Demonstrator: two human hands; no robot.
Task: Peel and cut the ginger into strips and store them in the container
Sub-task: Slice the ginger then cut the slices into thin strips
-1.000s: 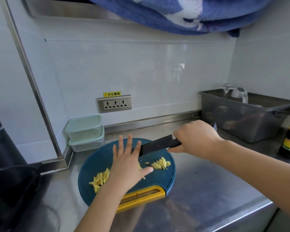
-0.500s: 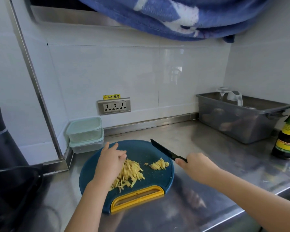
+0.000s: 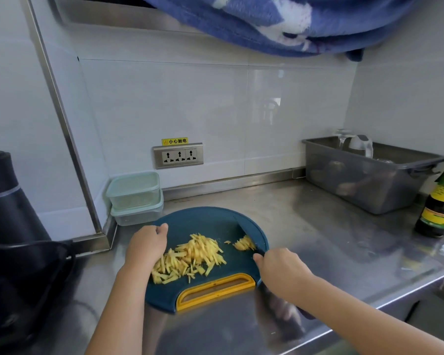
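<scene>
Scene: a view from head height, looking down at a steel counter [image 3: 318,239] in a white-tiled kitchen corner.
Cutting board [image 3: 205,224]: round and dark teal with a yellow handle slot on its near edge. It lies flat on the counter in front of the person.
Ginger strips [image 3: 190,257]: a loose yellow pile in the middle of the cutting board. A smaller heap [image 3: 243,244] lies just to its right, near the board's right edge.
Left hand [image 3: 145,248]: rests on the board, touching the left side of the large pile, with fingers curled inward. Whether its grip holds any strips cannot be seen.
Right hand [image 3: 280,267]: its grip is clamped round the handle of a knife [image 3: 245,231] at the board's right edge.
Knife: the dark blade angles away from the person and sits just beside the smaller heap, on its right.
Containers [image 3: 133,196]: two pale green lidded boxes stacked in the back left corner, just behind the board.
Wall: a triple socket [image 3: 178,155] under a yellow label.
Right side: a grey bin [image 3: 369,183] against the wall, with a dark sauce bottle [image 3: 441,203] beside it.
Above: a blue cloth [image 3: 292,21] hangs down.
</scene>
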